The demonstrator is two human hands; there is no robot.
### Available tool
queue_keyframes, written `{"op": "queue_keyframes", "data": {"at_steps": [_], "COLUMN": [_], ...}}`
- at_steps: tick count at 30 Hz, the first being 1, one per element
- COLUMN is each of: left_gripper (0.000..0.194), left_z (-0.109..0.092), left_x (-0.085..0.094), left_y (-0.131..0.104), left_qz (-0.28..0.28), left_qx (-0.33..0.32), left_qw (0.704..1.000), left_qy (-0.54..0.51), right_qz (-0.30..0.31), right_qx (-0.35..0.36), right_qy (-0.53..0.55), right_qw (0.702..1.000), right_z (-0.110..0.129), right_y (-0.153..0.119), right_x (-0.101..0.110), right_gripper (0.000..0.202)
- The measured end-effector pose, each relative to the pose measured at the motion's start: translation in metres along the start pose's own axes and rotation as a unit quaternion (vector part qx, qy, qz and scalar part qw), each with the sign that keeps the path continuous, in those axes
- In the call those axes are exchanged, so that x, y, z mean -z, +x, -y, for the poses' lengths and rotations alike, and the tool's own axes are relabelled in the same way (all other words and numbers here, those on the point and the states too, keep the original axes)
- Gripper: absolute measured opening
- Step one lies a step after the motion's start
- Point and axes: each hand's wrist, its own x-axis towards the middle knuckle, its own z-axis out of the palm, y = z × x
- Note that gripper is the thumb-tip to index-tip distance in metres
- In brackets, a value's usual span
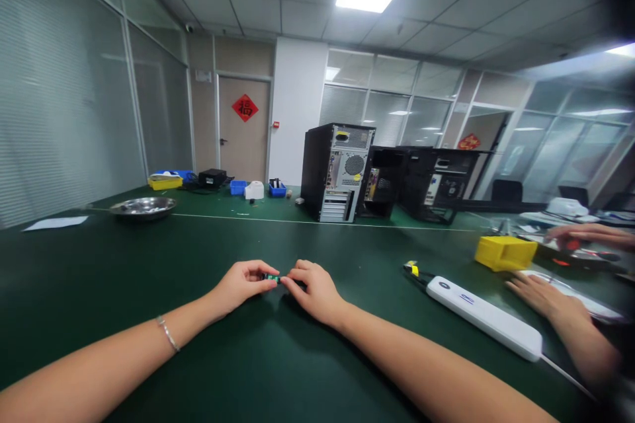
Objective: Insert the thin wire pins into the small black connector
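Note:
My left hand (237,287) pinches a small green piece (270,277) with dark ends between thumb and fingertips, just above the dark green table. Too little of it shows to name its kind. Close beside it, my right hand (315,292) has thumb and index finger pressed together near the piece's right end. Something small and dark shows at those fingertips, mostly hidden. The two hands are nearly touching, with both forearms low over the table.
A white power strip (483,316) and a yellow bin (506,253) are to the right, near a co-worker's hands (550,297). A metal bowl (143,209) lies at left. Computer towers (342,172) and a blue bin (238,188) stand farther back on the table (149,271).

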Motion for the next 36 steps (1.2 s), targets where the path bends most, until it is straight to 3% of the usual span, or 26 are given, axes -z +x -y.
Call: {"op": "queue_keyframes", "data": {"at_steps": [11, 26, 33, 36], "left_gripper": [0.029, 0.024, 0.032, 0.032], "left_z": [0.0046, 0.0017, -0.0007, 0.0002], "left_x": [0.0048, 0.0048, 0.0002, -0.0004], "left_y": [0.0005, -0.0003, 0.0002, 0.0012], "left_qz": [0.032, 0.024, -0.031, -0.046], "left_qx": [0.01, -0.007, -0.005, 0.005], "left_qw": [0.999, 0.999, 0.995, 0.995], "left_qy": [-0.028, -0.026, -0.097, -0.093], "right_qz": [0.003, 0.012, -0.063, -0.068], "right_qx": [0.037, 0.032, -0.07, -0.072], "right_qy": [0.037, 0.057, 0.143, 0.19], "right_qw": [0.999, 0.998, 0.985, 0.977], "right_z": [-0.0001, 0.0011, -0.0043, -0.0047], "right_y": [-0.0003, 0.0006, 0.0021, 0.001], "right_x": [0.0016, 0.0005, 0.0018, 0.0038], "right_gripper": [0.031, 0.032, 0.042, 0.044]}}
